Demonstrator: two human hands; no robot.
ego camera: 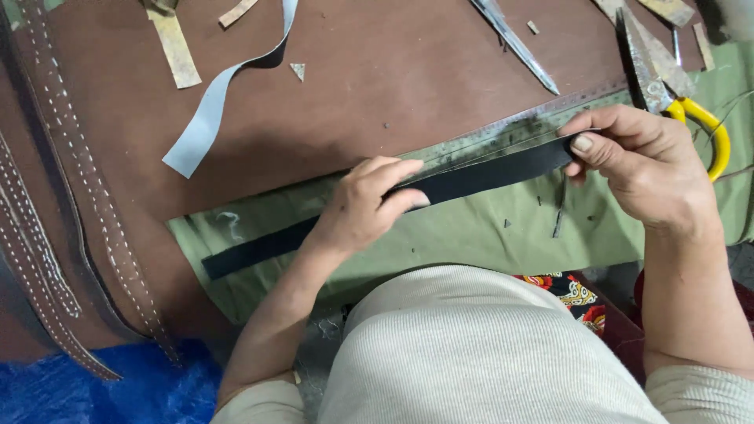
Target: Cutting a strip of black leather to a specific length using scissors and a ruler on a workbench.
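Note:
A long black leather strip (487, 174) runs from lower left to upper right over a green cutting mat (471, 232). My left hand (363, 206) pinches the strip near its middle, thumb underneath and fingers on top. My right hand (632, 161) grips the strip's right end between thumb and fingers, lifting it a little off the mat. A metal ruler (503, 122) lies along the mat's far edge just behind the strip.
Large shears with yellow handles (667, 86) lie at the upper right, a pointed metal blade (514, 43) at the top. A grey curled strip (216, 102) and tan scraps rest on the brown leather sheet (377, 71). Stitched brown straps (86, 204) hang at the left, blue plastic (118, 389) below.

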